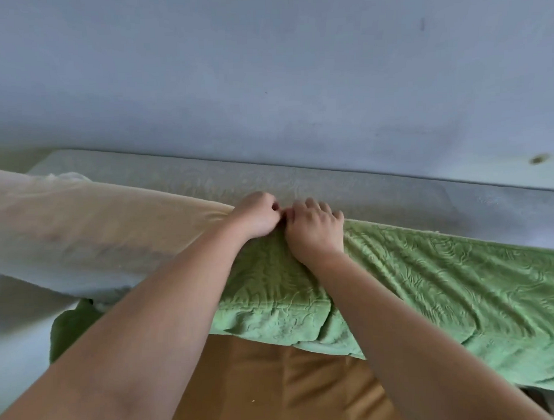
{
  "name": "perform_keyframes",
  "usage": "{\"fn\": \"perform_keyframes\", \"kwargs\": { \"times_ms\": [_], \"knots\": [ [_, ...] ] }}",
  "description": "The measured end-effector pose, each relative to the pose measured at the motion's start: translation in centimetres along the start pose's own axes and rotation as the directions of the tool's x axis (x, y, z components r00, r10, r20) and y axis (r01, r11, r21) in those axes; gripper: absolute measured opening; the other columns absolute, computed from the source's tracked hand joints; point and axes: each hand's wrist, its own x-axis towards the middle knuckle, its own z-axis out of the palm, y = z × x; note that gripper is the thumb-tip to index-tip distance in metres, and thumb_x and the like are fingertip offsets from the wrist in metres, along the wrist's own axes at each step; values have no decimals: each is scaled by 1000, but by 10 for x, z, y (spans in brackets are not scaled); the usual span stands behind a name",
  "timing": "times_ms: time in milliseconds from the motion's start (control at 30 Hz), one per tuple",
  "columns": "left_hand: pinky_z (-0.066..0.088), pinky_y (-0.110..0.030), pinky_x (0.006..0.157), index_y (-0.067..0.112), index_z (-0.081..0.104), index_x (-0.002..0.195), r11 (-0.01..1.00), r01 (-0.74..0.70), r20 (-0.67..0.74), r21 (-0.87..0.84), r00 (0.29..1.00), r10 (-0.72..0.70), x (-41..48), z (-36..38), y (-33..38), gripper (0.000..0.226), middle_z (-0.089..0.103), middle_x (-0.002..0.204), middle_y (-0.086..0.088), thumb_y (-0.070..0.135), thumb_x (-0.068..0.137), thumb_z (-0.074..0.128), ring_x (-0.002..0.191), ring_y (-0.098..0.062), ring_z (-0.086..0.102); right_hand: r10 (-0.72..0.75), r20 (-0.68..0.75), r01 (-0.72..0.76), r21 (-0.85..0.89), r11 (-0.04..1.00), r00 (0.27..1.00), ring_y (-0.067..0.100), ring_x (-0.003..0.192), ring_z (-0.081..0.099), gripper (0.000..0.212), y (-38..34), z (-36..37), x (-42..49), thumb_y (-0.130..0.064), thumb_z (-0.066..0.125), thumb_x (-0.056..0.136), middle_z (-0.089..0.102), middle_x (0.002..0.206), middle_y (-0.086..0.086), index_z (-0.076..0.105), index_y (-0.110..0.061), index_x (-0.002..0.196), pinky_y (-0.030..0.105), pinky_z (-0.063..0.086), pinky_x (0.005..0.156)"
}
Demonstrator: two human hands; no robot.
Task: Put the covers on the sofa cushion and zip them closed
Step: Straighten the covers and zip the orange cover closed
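Observation:
A long sofa cushion (81, 223) lies across the view, its left half bare and pale beige. A green embossed cover (428, 276) wraps its right half and bunches up at the middle. My left hand (257, 216) and my right hand (314, 230) meet at the cover's open edge on the cushion's top far side. Both have their fingers curled into the green fabric there. My forearms reach in from the bottom of the view and hide part of the cover's edge. No zipper shows.
A grey-green sofa back (205, 177) runs behind the cushion, against a blue-grey wall (264, 69). Tan-brown fabric (275, 382) lies below the cushion near me. A dark green fold (69, 330) hangs at the lower left.

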Motion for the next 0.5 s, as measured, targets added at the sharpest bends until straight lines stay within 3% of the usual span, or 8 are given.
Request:
{"fn": "perform_keyframes", "kwargs": {
  "times_ms": [167,300,433,500],
  "knots": [
    [30,-26,51,14,52,62,989,77,52,-128,996,-71,-18,-13,-9,37,51,61,-4,36,91,57,64,-21,48,-71,-61,76,74,994,996,31,105,55,24,8,8,-5,-24,36,96,62,107,11,55,-10,97,37,35,86],
    [45,-23,66,16,65,78,875,169,206,-453,975,-82,-50,-42,-49,17,64,72,1,26,91,59,71,-16,59,-80,-63,85,64,994,995,31,104,54,27,3,3,-4,-25,35,97,62,107,13,56,-8,98,38,35,87],
    [40,-18,53,17,63,77,825,236,269,-514,957,-106,-77,-57,-82,18,62,71,4,23,93,55,66,-10,55,-70,-73,73,45,996,995,32,104,54,44,3,0,-2,-34,24,92,63,105,13,58,-6,95,38,35,86],
    [43,-20,57,18,65,80,804,261,309,-534,946,-101,-87,-62,-97,18,65,76,2,23,93,55,69,-11,58,-67,-69,71,51,996,995,33,102,55,50,-2,1,-3,-35,21,84,63,104,14,59,-5,94,38,36,86]
  ]
}}
